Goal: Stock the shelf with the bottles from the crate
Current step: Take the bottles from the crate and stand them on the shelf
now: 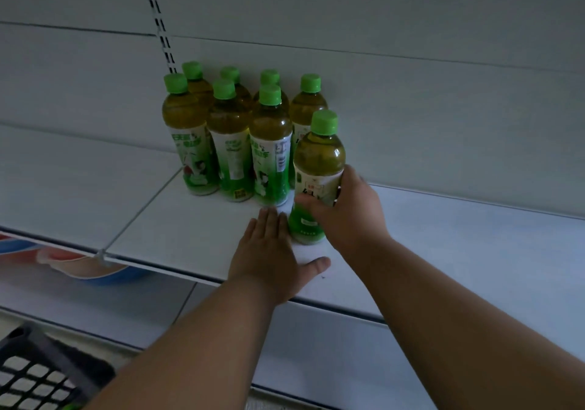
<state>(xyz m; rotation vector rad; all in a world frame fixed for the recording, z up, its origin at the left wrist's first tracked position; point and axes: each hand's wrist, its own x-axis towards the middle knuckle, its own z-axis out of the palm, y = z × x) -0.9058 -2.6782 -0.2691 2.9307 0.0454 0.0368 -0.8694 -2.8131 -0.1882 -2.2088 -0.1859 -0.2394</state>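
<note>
Green-capped plastic tea bottles (pixel 240 131) — seven shelved, we reckon. Right hand (pixel 351 213) clamps the eighth bottle (pixel 318 169); left hand (pixel 269 251) rests flat — black crate (pixel 34 375) contents unclear.

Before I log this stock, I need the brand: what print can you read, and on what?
Held bottle, gripped by the right hand: large dark characters, half covered, unreadable.
Shelved bottles: green label print, too blurred to read.
Left hand and shelf: no text.
</note>
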